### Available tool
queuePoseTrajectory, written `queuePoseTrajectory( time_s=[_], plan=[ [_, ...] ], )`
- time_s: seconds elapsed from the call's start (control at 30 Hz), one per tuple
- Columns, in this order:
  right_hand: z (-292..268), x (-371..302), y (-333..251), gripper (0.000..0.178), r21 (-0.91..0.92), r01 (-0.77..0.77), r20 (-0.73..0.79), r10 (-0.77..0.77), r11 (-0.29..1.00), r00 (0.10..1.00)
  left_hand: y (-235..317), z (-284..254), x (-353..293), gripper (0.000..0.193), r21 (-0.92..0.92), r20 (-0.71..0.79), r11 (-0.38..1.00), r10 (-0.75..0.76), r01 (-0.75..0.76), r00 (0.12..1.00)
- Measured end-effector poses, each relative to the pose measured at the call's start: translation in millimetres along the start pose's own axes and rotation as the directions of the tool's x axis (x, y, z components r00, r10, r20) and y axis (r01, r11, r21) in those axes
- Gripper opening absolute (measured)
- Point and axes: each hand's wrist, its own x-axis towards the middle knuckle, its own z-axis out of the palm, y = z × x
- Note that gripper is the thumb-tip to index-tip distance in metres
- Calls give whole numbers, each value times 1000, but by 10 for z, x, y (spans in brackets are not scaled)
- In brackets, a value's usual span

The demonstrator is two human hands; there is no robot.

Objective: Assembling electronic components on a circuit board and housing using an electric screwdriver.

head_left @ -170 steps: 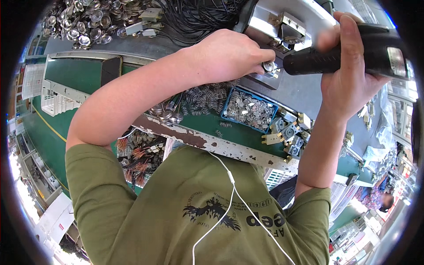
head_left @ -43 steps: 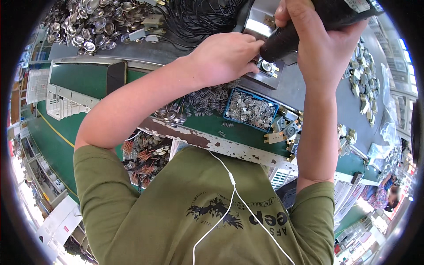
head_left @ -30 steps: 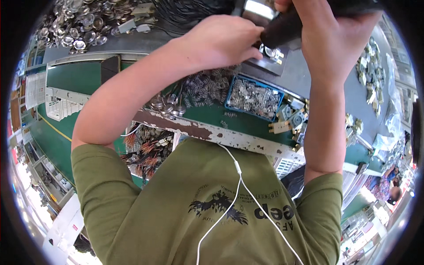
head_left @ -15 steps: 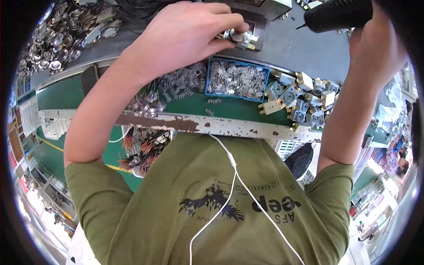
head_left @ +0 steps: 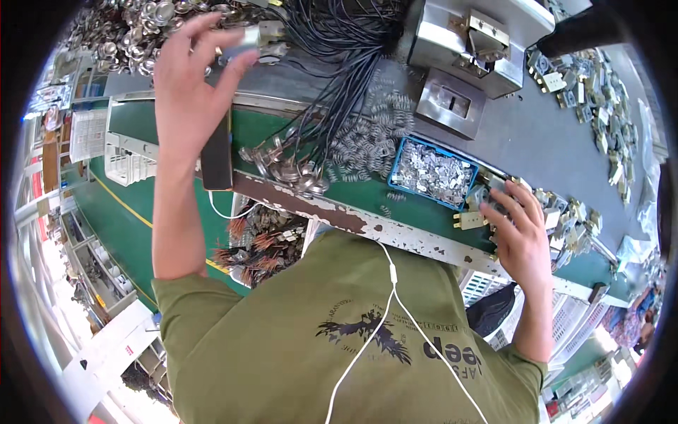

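Observation:
My left hand [head_left: 187, 95] is over the far left of the bench, smeared by motion, with thumb and fingers apart. A shiny metal part with a pale block [head_left: 270, 32] lies just past its fingertips; whether they still touch is unclear. My right hand [head_left: 524, 240] reaches into a heap of small grey and cream blocks with brass tabs [head_left: 565, 219] at the bench's near right. Its fingers are spread and bent, the tips against a grey block [head_left: 498, 184]. A black powered screwdriver [head_left: 583, 32] hangs at the upper right, apart from both hands.
A metal fixture block [head_left: 450, 106] stands before a larger metal device [head_left: 487, 49]. Nearby are a blue tray [head_left: 397, 164] of small metal pieces, loose springs [head_left: 371, 138], black cables [head_left: 339, 92], round metal parts [head_left: 289, 169] and a heap of metal discs [head_left: 141, 35]. The bench has a chipped front rail [head_left: 339, 218].
My left hand has moved left from the fixture with the metal part to the disc heap, its fingers now spread. My right hand has let go of the screwdriver and come down to the blocks.

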Motion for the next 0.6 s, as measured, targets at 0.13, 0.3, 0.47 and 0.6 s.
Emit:
queuePoseTrajectory(
  time_s=[0.13,0.3,0.47,0.6],
  plan=[
    [-12,32,8,44,-105,13,49,-8,994,999,-28,5,-178,27,208,94,975,-105,84,990],
    [-218,-46,118,55,204,-45,-165,80,978,983,617,59,323,19,-119,27,989,91,-87,996],
    [-251,530,20,63,132,96,-408,-35,987,912,864,636,453,13,-110,254,950,312,-294,915],
    [-53,773,66,69,157,72,-435,4,985,900,959,788,393,5,5,310,940,322,-340,895]
  ],
)
